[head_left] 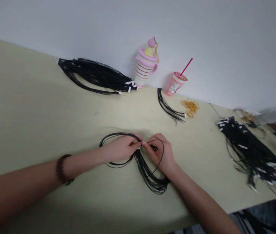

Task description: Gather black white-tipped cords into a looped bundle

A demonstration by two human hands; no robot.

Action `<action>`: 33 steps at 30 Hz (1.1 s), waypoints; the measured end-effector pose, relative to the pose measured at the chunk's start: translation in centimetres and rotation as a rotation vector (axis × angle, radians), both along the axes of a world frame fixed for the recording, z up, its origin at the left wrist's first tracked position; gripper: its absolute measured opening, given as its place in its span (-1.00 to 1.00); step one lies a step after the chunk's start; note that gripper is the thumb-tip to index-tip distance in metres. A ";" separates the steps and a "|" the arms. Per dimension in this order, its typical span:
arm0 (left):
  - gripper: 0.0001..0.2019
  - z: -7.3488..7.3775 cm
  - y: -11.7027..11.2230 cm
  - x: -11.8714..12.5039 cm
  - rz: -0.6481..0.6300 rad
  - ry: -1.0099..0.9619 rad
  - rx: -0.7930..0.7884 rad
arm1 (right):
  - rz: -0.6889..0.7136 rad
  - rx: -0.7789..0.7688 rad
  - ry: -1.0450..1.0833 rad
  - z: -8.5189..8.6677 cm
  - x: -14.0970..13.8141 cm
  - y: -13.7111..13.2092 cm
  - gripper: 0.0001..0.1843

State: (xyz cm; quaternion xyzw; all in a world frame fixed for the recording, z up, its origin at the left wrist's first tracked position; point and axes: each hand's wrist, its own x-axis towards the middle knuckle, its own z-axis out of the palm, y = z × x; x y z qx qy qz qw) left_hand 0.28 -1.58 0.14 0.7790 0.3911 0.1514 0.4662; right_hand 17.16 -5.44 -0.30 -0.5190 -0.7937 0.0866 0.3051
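Note:
A bundle of thin black cables [150,177] lies looped on the table between my hands. My left hand [122,148] is closed on the cables, thumb and fingers pinching them near a small white piece; one loop circles around this hand. My right hand [161,154] is closed too, its thumb meeting the left thumb at the pinched spot. A single thin strand arcs over the right hand, and dark cable shows inside its curled fingers. The rest of the bundle hangs in a loop toward the table's front, beside my right wrist.
A long black cable bundle with white connectors [96,76] lies by the wall. Near it stand a pink striped cup [143,68] and a pink drink cup with straw [175,84]. Right of these are a short cable bundle [167,105], yellow rubber bands [189,107] and a large cable pile [247,143].

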 end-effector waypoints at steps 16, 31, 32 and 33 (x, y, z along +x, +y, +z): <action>-0.79 -0.3 0.1 0.1 -0.004 -0.027 -0.016 | 0.131 0.103 -0.111 0.0 0.2 0.2 -0.82; -0.76 -0.2 0.0 -0.1 -0.011 0.013 -0.015 | 0.164 -0.367 0.400 0.1 1.4 0.8 -0.83; -0.76 -0.3 0.1 -0.1 -0.011 0.006 -0.019 | 0.174 -0.334 0.375 0.2 1.5 0.8 -0.82; -0.76 -0.4 0.1 -0.1 -0.014 -0.004 -0.023 | 0.180 -0.290 0.351 0.3 1.6 0.8 -0.83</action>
